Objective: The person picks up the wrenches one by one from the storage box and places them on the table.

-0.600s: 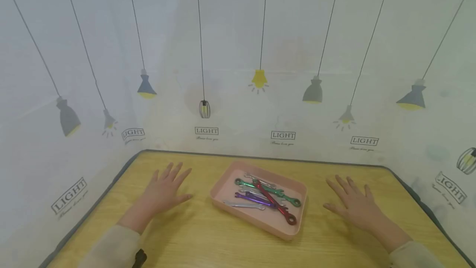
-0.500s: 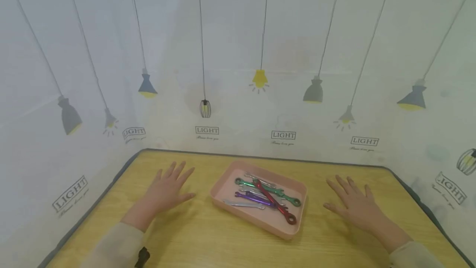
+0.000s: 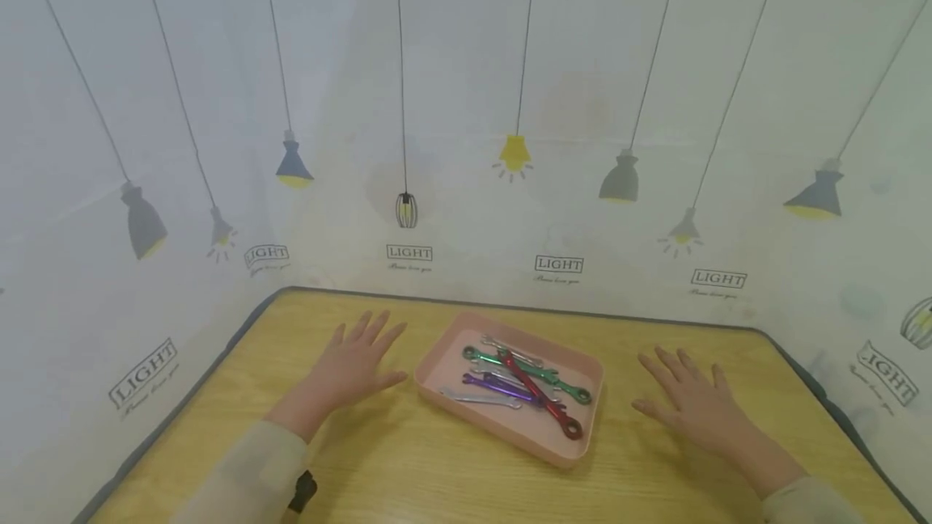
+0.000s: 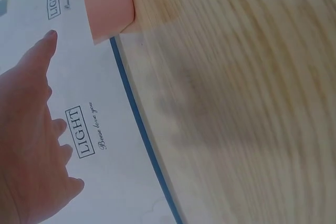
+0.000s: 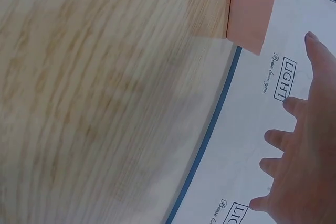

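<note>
A pink rectangular tray (image 3: 502, 435) sits at an angle on the wooden table, with several wrenches loosely piled in it. Among them are a red wrench (image 3: 535, 385), a green wrench (image 3: 571, 388), a purple wrench (image 3: 495, 386) and silver ones, such as the silver wrench (image 3: 480, 400) along the near side. Left of the tray my left hand (image 3: 349, 366) hovers over the table, fingers spread, thumb pointing at the tray's left corner. My right hand (image 3: 692, 403) is spread out to the tray's right, apart from it. Neither hand holds anything.
The wood-grain table (image 3: 408, 475) has a dark edge (image 3: 466, 303) at the back and sides. Pale walls (image 3: 466, 47) printed with hanging lamps enclose it on three sides. A dark object (image 3: 302, 490) shows below the left sleeve (image 3: 247, 471).
My left hand has moved to the right, closer to the tray, with its fingers still spread. The right hand and the wrenches stay where they were. The head view has shifted slightly.
</note>
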A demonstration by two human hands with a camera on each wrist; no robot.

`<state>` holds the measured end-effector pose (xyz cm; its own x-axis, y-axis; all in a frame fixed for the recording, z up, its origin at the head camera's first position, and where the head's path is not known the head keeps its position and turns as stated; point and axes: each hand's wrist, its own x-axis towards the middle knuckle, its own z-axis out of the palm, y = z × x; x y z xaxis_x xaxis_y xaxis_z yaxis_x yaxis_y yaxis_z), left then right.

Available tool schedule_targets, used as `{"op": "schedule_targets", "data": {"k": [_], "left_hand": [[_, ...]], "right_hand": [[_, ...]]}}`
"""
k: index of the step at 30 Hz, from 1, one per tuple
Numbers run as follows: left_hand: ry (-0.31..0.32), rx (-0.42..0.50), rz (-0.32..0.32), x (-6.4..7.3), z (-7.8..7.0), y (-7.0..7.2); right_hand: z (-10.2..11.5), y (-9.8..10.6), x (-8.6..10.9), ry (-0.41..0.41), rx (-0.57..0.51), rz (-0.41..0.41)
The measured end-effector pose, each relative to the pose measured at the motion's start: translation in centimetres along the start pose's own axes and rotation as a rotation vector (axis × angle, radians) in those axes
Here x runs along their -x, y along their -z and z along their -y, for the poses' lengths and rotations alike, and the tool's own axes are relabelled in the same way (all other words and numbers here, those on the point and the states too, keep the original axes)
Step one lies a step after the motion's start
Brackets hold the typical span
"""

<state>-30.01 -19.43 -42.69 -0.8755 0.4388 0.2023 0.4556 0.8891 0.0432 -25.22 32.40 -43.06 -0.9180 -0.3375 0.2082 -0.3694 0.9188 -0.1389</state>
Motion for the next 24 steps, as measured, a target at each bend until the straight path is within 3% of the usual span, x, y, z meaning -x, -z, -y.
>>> {"op": "schedule_targets", "data": {"k": [13,20,24], "left_hand": [[0.032,0.04,0.108,-1.0,-1.8,-0.7],[0.032,0.09,0.109,-1.7,-2.7,-1.3],[0.061,0.145,0.155,-2.4,-3.5,-1.4]], "right_hand": [[1.0,-0.1,-0.9,0.029,-0.03,-0.018],[3.1,0.3,-2.2,0.023,-0.174,-0.019],[4.3,0.2,-3.4,0.007,-0.249,0.008]]}}
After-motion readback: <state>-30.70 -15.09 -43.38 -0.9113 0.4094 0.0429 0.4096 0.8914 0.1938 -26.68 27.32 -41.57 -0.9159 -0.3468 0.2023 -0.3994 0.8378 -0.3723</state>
